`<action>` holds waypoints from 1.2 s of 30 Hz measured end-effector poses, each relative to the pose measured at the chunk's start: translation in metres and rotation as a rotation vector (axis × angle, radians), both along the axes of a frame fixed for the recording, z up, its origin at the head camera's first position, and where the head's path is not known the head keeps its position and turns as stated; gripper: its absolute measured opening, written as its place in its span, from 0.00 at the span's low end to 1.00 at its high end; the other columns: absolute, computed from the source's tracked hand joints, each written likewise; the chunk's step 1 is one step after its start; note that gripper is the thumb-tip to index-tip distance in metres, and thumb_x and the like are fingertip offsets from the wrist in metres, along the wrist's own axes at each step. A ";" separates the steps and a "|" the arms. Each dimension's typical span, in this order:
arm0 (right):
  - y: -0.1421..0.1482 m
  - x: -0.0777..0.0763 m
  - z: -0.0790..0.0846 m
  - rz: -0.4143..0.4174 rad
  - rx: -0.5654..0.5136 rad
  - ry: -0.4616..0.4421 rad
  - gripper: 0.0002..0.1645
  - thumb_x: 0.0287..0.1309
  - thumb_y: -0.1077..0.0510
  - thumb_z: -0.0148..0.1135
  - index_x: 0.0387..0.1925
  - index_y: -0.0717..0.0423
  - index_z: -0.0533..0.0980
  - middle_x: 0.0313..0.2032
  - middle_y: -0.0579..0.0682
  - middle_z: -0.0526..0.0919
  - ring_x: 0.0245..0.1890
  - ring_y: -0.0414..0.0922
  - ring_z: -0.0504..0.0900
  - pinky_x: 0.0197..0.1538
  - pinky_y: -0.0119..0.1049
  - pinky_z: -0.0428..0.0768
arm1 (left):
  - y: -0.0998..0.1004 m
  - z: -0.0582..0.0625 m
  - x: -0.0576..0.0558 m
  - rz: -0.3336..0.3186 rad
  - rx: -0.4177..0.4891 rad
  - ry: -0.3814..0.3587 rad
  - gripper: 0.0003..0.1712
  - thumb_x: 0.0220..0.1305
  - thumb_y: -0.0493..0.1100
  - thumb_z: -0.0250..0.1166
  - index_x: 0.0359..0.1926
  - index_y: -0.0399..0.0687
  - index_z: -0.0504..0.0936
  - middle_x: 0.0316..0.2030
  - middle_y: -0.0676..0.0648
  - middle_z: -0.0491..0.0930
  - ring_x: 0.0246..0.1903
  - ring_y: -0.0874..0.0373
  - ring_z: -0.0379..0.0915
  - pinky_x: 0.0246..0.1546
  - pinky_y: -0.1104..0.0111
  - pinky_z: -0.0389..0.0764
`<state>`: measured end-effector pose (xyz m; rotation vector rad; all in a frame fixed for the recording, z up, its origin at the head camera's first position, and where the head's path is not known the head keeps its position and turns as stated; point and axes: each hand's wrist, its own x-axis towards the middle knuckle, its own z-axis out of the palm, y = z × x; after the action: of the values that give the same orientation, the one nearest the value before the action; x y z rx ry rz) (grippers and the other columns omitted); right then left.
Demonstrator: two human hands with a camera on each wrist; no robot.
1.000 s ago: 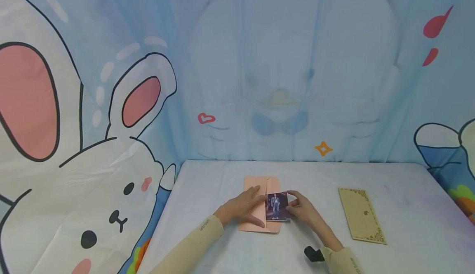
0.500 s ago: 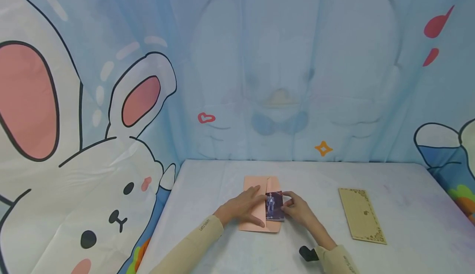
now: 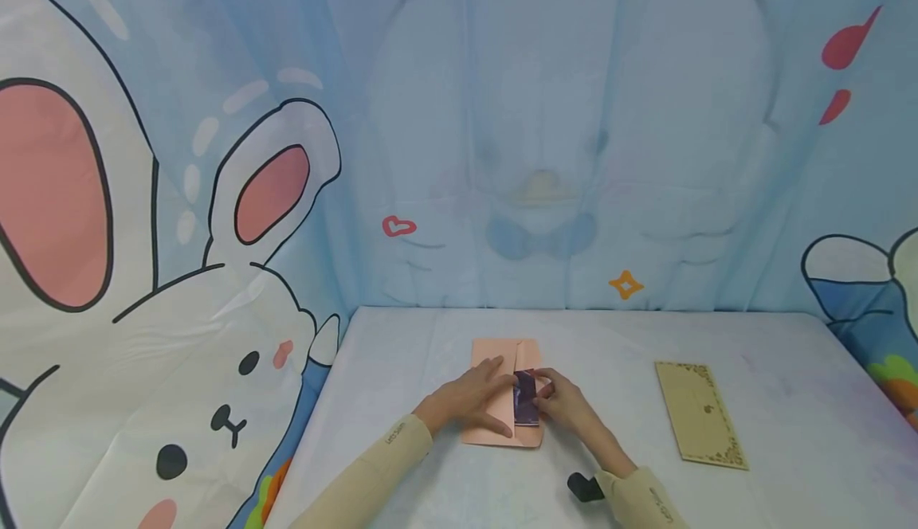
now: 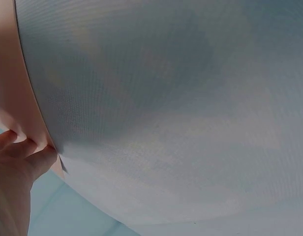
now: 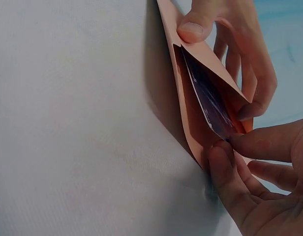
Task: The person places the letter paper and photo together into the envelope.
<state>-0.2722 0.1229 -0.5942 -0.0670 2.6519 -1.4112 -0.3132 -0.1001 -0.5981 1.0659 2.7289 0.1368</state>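
A pink paper envelope [image 3: 495, 350] lies on the white table, its mouth facing right. My left hand [image 3: 469, 397] rests on it with fingers and thumb spread; in the right wrist view a left fingertip [image 5: 247, 112] sits at the edge of the gaping mouth. Partly inside the envelope is a dark, purplish photo [image 5: 210, 101], with only a narrow strip showing in the head view. My right hand [image 3: 566, 401] pinches the photo's outer edge between thumb and finger. In the left wrist view the left fingers [image 4: 41, 160] show at the envelope's border.
A gold-coloured card or envelope [image 3: 701, 416] with ornate corners lies to the right on the table [image 3: 610, 338]. Beside the right sleeve is a small black object [image 3: 585, 487]. Behind the table hangs a blue cartoon curtain [image 3: 430, 115].
The right hand has moved left, sliding the photo deeper into the pink envelope, so less of its picture shows. The left hand has stayed in place on the envelope.
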 end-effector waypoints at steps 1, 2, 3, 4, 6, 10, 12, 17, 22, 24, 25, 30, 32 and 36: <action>-0.001 0.000 -0.001 0.005 0.004 0.004 0.34 0.55 0.72 0.63 0.65 0.68 0.68 0.31 0.54 0.81 0.27 0.42 0.79 0.30 0.33 0.78 | 0.000 0.000 0.000 -0.002 -0.001 0.000 0.55 0.50 0.82 0.61 0.76 0.73 0.55 0.81 0.45 0.42 0.79 0.45 0.43 0.73 0.52 0.65; -0.001 0.000 -0.001 0.006 0.004 0.004 0.34 0.55 0.72 0.63 0.65 0.68 0.68 0.31 0.53 0.80 0.27 0.42 0.79 0.30 0.33 0.78 | 0.000 0.000 -0.001 -0.004 -0.001 0.000 0.56 0.50 0.82 0.62 0.76 0.72 0.55 0.81 0.45 0.42 0.79 0.45 0.43 0.73 0.52 0.64; -0.002 0.000 -0.002 0.008 0.005 0.004 0.33 0.56 0.72 0.63 0.65 0.68 0.68 0.31 0.53 0.80 0.26 0.42 0.78 0.30 0.34 0.78 | 0.000 -0.001 -0.001 -0.006 0.000 0.000 0.56 0.50 0.81 0.62 0.76 0.72 0.55 0.81 0.45 0.42 0.79 0.45 0.43 0.73 0.52 0.64; -0.003 0.000 -0.002 0.009 0.005 0.001 0.33 0.56 0.72 0.63 0.65 0.68 0.68 0.31 0.53 0.80 0.26 0.42 0.78 0.30 0.34 0.78 | 0.000 -0.001 -0.001 -0.009 -0.001 0.000 0.56 0.51 0.81 0.62 0.76 0.71 0.55 0.81 0.44 0.42 0.79 0.44 0.43 0.73 0.52 0.64; -0.005 0.000 -0.003 0.014 0.012 -0.005 0.33 0.56 0.72 0.62 0.65 0.68 0.68 0.31 0.53 0.80 0.26 0.42 0.78 0.30 0.34 0.77 | 0.000 -0.001 -0.001 -0.010 0.000 -0.001 0.56 0.51 0.81 0.63 0.77 0.70 0.56 0.81 0.44 0.42 0.79 0.44 0.43 0.73 0.52 0.63; -0.008 -0.001 -0.003 0.019 0.014 -0.011 0.33 0.57 0.72 0.62 0.65 0.68 0.67 0.31 0.53 0.80 0.27 0.42 0.78 0.30 0.34 0.77 | -0.001 -0.002 -0.001 -0.006 0.004 -0.004 0.56 0.51 0.80 0.63 0.77 0.69 0.56 0.81 0.44 0.42 0.79 0.44 0.43 0.74 0.52 0.63; -0.010 -0.002 -0.003 0.020 0.016 -0.009 0.33 0.57 0.72 0.62 0.65 0.67 0.68 0.32 0.53 0.81 0.28 0.43 0.78 0.31 0.34 0.78 | -0.001 -0.003 -0.001 -0.003 0.006 -0.005 0.56 0.51 0.80 0.63 0.77 0.69 0.55 0.81 0.44 0.42 0.79 0.45 0.42 0.74 0.52 0.63; -0.015 -0.003 -0.003 0.027 0.033 -0.010 0.33 0.57 0.72 0.63 0.65 0.66 0.69 0.33 0.53 0.81 0.29 0.43 0.78 0.31 0.34 0.77 | -0.001 -0.002 0.001 -0.002 0.017 -0.005 0.57 0.51 0.80 0.63 0.77 0.69 0.55 0.81 0.44 0.42 0.79 0.45 0.43 0.74 0.52 0.63; -0.020 -0.005 -0.003 0.043 0.042 -0.010 0.33 0.57 0.71 0.62 0.65 0.66 0.68 0.32 0.53 0.81 0.28 0.42 0.77 0.29 0.33 0.76 | -0.001 0.001 0.002 -0.009 0.029 -0.005 0.57 0.52 0.79 0.64 0.78 0.68 0.55 0.81 0.44 0.42 0.79 0.45 0.42 0.74 0.52 0.62; -0.022 -0.005 -0.003 0.051 0.041 -0.004 0.32 0.57 0.71 0.62 0.65 0.66 0.69 0.32 0.52 0.81 0.28 0.42 0.77 0.29 0.33 0.76 | -0.001 0.002 0.002 -0.008 0.034 -0.006 0.56 0.52 0.79 0.64 0.77 0.69 0.55 0.81 0.44 0.42 0.79 0.45 0.42 0.73 0.51 0.63; -0.023 -0.006 -0.003 0.054 0.042 -0.003 0.32 0.58 0.71 0.62 0.65 0.66 0.69 0.32 0.52 0.81 0.28 0.43 0.77 0.30 0.33 0.76 | 0.000 0.002 0.002 -0.008 0.036 -0.006 0.56 0.52 0.78 0.64 0.77 0.69 0.55 0.81 0.44 0.42 0.79 0.44 0.42 0.73 0.51 0.63; -0.029 -0.007 -0.003 0.062 0.056 0.012 0.30 0.59 0.69 0.63 0.64 0.66 0.70 0.33 0.52 0.81 0.30 0.44 0.78 0.33 0.35 0.77 | 0.000 0.002 0.001 -0.014 0.028 -0.004 0.57 0.53 0.78 0.64 0.78 0.69 0.52 0.81 0.44 0.41 0.79 0.44 0.42 0.73 0.50 0.64; -0.030 -0.006 -0.002 0.065 0.060 0.022 0.30 0.59 0.69 0.63 0.63 0.67 0.70 0.34 0.53 0.82 0.31 0.44 0.79 0.35 0.37 0.79 | 0.000 0.002 0.002 -0.018 0.028 -0.006 0.57 0.53 0.77 0.65 0.79 0.67 0.52 0.81 0.44 0.41 0.79 0.44 0.42 0.73 0.50 0.63; -0.033 -0.005 0.000 0.064 0.059 0.022 0.28 0.60 0.68 0.63 0.62 0.68 0.71 0.35 0.53 0.83 0.33 0.44 0.81 0.37 0.39 0.81 | 0.000 0.004 0.001 -0.022 0.037 -0.016 0.57 0.54 0.76 0.66 0.79 0.66 0.53 0.81 0.43 0.41 0.79 0.43 0.42 0.74 0.50 0.61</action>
<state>-0.2774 0.0900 -0.5947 -0.1607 2.6814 -1.3200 -0.3118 -0.1002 -0.5943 1.0996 2.7091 0.1927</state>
